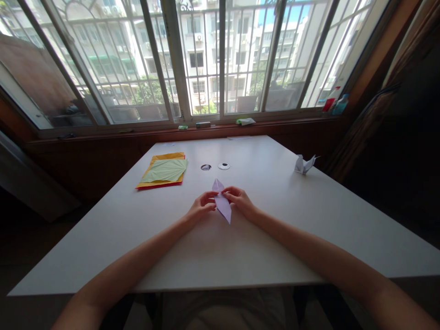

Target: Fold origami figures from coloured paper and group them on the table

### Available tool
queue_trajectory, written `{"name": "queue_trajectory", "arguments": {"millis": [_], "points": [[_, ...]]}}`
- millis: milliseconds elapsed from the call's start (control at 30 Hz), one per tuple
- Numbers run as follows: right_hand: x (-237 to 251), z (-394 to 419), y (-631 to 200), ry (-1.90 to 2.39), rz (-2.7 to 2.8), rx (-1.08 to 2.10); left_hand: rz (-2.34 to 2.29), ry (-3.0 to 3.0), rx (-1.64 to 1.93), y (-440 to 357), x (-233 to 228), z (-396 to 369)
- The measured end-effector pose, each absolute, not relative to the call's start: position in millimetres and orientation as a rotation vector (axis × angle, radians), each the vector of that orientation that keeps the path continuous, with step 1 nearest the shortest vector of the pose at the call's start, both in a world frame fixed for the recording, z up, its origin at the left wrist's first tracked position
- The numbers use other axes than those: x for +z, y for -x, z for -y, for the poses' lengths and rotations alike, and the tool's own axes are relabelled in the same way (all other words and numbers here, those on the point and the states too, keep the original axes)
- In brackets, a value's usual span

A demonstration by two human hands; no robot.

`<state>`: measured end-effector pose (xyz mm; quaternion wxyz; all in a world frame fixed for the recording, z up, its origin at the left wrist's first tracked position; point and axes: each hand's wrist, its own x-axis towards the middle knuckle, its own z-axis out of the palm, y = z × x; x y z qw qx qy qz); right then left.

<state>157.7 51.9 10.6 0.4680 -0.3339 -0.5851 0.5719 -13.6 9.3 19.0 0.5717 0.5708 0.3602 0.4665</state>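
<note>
A folded piece of lilac origami paper (223,207), long and pointed at both ends, is held just over the white table (275,238). On its left edge my left hand (201,205) grips it between thumb and fingers. From the other side my right hand (240,200) pinches it near its upper part, thumb and fingertips close together. The lower point of the paper is tilted toward me and to the right. Some of its upper half is hidden by my fingertips.
Pale green creased paper (164,170) lies on yellow and red sheets (178,182) at the left. A folded white paper figure (304,165) stands at the right. Two round holes (224,166) are set in the tabletop. Small packets (245,122) and bottles (340,105) line the windowsill.
</note>
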Motion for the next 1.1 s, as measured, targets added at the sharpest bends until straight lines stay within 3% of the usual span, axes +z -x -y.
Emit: {"name": "queue_trajectory", "arguments": {"millis": [867, 1100], "points": [[19.4, -44.6, -160.6, 0.693, 1.59, 1.453, -1.061, -1.29, 1.271, 12.1, 4.8, -20.2], [6.6, -52.8, -156.1, 0.717, 1.668, 1.321, -1.099, -1.34, 1.283, 11.1, 9.7, -16.2]]}}
